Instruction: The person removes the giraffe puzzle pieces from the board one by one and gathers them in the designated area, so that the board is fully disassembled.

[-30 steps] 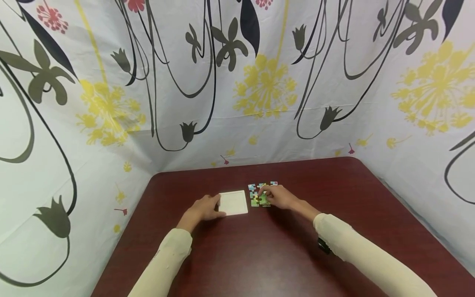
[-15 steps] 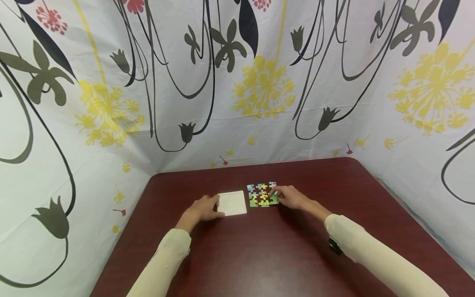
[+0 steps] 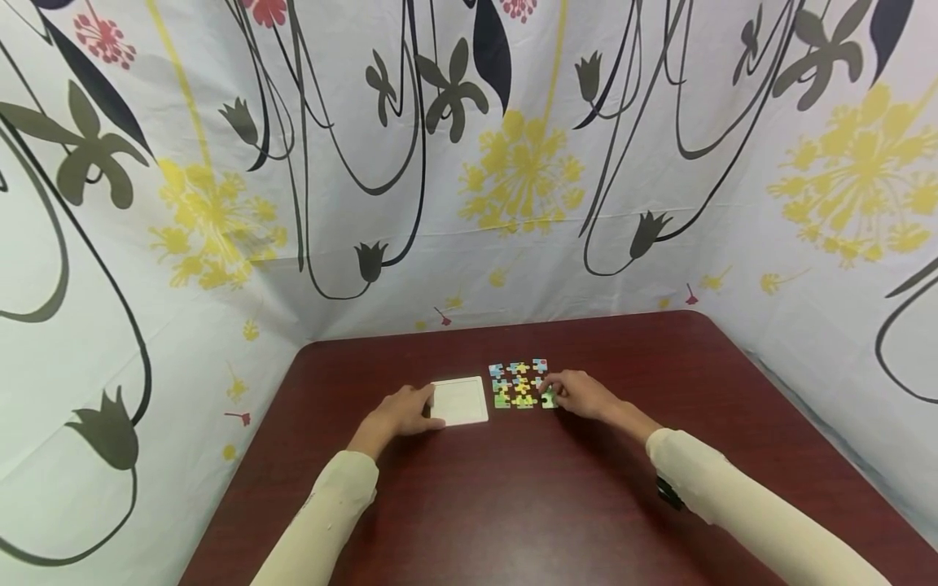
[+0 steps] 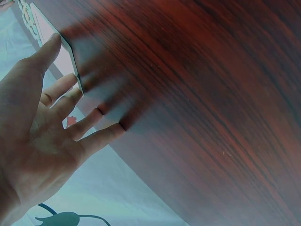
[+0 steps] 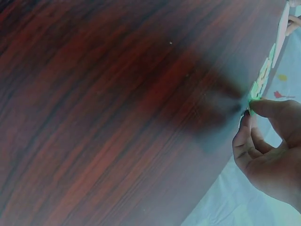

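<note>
My left hand [image 3: 399, 411] rests at the left edge of a white puzzle tray [image 3: 460, 401]. In the left wrist view its thumb and first fingers touch the edge of the tray [image 4: 63, 60], while the outer fingertips lie on the table. Right of the tray, several colourful jigsaw pieces [image 3: 521, 388] lie in loose rows with small gaps. My right hand [image 3: 579, 393] pinches a green jigsaw piece [image 3: 549, 400] at the near right corner of the group. Between thumb and forefinger, part of that green piece [image 5: 253, 104] shows in the right wrist view. The hand partly covers the right column.
The dark red wooden table [image 3: 469, 496] has rounded far corners. A white floral cloth [image 3: 440, 195] hangs close behind it and along both sides.
The right hand has moved right with the green piece, drawing it away from its neighbours and uncovering the middle column. The left hand and tray have stayed put.
</note>
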Demonstrator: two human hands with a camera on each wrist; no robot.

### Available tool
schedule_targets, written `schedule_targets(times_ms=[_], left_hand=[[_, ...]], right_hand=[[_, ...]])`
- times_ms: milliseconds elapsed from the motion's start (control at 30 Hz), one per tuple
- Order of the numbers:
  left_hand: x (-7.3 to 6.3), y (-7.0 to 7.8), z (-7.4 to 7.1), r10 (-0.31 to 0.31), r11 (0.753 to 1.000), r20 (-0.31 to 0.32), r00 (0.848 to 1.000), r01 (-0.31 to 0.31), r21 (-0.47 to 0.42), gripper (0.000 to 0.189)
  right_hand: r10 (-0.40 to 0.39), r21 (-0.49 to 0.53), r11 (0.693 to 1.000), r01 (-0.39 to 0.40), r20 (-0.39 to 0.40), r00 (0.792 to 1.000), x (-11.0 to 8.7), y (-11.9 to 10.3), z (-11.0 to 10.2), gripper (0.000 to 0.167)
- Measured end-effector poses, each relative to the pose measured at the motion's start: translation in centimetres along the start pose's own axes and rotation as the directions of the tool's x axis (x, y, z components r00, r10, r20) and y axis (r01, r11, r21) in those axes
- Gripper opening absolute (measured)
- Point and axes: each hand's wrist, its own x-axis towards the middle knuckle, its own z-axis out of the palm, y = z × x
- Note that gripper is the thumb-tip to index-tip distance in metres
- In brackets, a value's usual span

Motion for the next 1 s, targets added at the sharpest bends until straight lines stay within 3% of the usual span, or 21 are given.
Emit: schedule_targets(times_ms=[133,1000], left_hand=[[0.02,-0.05,0.12,-0.007,1.000,0.000,1.000,0.007,-0.002,0.043],[0.15,-0.49,0.37,-0.007,0.998,-0.033,0.999,0.005,-0.061,0.047]], right_hand=[[-0.006,-0.038,0.999,0.006,-0.006,1.000,-0.01,0.47,0.43,0.020],[0.012,0.011,1.000,-0.011,-0.047,0.999,-0.04,0.59,0.55,0.018]])
